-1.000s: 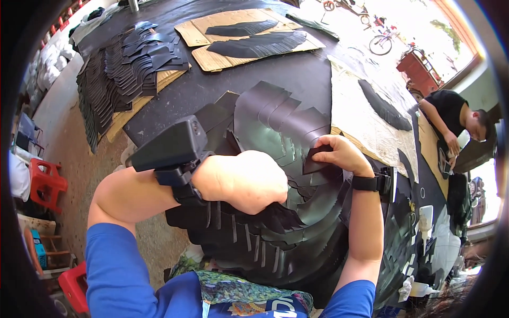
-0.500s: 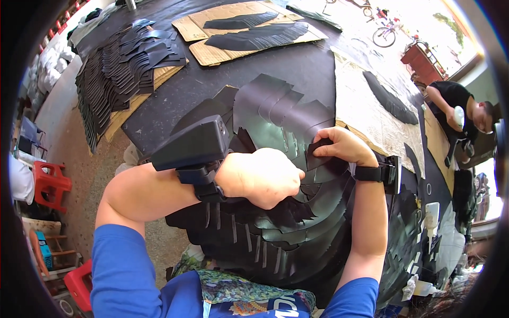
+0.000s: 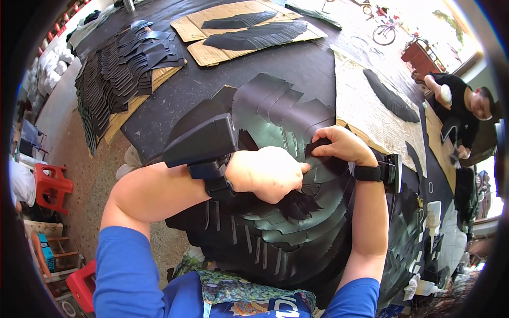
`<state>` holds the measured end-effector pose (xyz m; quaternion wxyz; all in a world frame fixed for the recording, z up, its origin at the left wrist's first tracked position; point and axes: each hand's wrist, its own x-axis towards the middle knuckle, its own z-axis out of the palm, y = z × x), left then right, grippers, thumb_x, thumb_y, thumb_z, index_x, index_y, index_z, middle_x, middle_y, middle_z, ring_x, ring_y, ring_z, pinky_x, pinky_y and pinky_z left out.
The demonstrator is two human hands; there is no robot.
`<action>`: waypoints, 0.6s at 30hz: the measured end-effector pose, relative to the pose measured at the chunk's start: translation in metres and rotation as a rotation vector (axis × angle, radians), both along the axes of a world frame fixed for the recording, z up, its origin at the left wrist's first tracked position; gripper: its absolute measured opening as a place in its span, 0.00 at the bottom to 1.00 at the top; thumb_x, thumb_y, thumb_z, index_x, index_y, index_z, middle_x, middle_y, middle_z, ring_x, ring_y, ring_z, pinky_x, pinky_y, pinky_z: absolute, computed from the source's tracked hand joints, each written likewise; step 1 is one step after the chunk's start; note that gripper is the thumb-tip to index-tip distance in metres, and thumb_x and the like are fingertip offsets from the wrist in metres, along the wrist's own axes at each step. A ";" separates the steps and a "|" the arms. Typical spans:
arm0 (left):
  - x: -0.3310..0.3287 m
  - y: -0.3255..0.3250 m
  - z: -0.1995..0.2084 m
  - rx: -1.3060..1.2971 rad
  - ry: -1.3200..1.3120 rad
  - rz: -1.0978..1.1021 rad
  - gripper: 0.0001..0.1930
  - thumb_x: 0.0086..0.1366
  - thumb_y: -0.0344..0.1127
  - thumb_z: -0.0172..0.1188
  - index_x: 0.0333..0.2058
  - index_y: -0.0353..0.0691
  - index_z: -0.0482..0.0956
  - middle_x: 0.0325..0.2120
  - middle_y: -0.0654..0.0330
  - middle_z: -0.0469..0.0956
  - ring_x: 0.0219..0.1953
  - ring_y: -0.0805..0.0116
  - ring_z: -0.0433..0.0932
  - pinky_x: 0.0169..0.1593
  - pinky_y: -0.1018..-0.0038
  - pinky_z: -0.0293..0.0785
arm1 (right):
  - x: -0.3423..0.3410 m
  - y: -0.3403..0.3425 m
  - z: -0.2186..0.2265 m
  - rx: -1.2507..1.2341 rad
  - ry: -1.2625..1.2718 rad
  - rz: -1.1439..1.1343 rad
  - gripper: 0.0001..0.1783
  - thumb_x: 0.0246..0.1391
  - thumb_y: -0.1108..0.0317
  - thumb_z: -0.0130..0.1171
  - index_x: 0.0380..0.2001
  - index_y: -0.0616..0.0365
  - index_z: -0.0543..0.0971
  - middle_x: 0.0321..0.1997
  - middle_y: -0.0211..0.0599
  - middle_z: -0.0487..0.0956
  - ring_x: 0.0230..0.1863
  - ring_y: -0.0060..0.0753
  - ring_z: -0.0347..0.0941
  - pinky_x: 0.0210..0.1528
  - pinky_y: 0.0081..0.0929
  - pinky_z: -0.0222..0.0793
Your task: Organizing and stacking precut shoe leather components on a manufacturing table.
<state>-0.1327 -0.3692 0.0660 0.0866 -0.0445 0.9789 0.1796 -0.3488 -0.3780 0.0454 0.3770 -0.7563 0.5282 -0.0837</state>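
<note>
A large fan of overlapping black sheet pieces (image 3: 297, 233) with jagged edges lies under both my hands; it looks like leather or thin plastic. My right hand (image 3: 344, 146) pinches the edge of a small black sheet piece (image 3: 314, 153) between thumb and fingers. To its left, my left hand (image 3: 270, 174) is closed over the layered pieces, one fingertip out toward the right hand. The underside of its fingers is hidden, so what they hold, if anything, does not show. Broad smooth black pieces (image 3: 265, 98) spread just beyond my hands.
Stacked black strips (image 3: 106, 79) lie on cardboard at the far left. Two feathered black pieces (image 3: 254, 37) rest on cardboard (image 3: 212, 56) at the back. A white bottle (image 3: 433, 214) is at the right, where another person (image 3: 461, 106) works. Red stools (image 3: 52, 185) stand at the left.
My left hand has shifted slightly to the right, closer to my right hand. The right hand keeps its pinch almost in place. The other person has moved their arms and head.
</note>
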 end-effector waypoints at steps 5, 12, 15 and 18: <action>-0.001 0.001 0.006 0.025 -0.057 0.016 0.15 0.40 0.30 0.52 0.31 0.40 0.79 0.53 0.48 0.61 0.30 0.52 0.76 0.34 0.67 0.73 | 0.004 0.000 0.001 -0.048 0.029 0.010 0.09 0.42 0.68 0.59 0.26 0.61 0.75 0.18 0.29 0.73 0.23 0.18 0.67 0.28 0.19 0.63; -0.001 -0.004 0.010 0.102 -0.079 0.015 0.15 0.41 0.30 0.52 0.31 0.38 0.78 0.53 0.49 0.61 0.33 0.51 0.75 0.37 0.66 0.72 | 0.008 -0.001 -0.002 -0.168 0.132 0.022 0.15 0.39 0.59 0.59 0.27 0.61 0.76 0.25 0.46 0.75 0.28 0.45 0.71 0.31 0.32 0.66; 0.004 -0.009 0.006 0.187 0.054 0.039 0.15 0.41 0.30 0.52 0.31 0.35 0.77 0.52 0.49 0.63 0.36 0.51 0.73 0.40 0.66 0.71 | 0.019 0.000 0.002 -0.226 0.287 0.005 0.17 0.37 0.58 0.60 0.26 0.60 0.76 0.24 0.44 0.75 0.28 0.44 0.72 0.31 0.32 0.66; 0.011 -0.017 0.010 0.256 0.144 0.062 0.16 0.42 0.29 0.51 0.33 0.31 0.75 0.50 0.49 0.65 0.42 0.51 0.71 0.45 0.67 0.68 | 0.033 0.003 0.006 -0.314 0.445 -0.036 0.17 0.33 0.56 0.61 0.25 0.58 0.76 0.24 0.40 0.76 0.30 0.41 0.72 0.35 0.33 0.64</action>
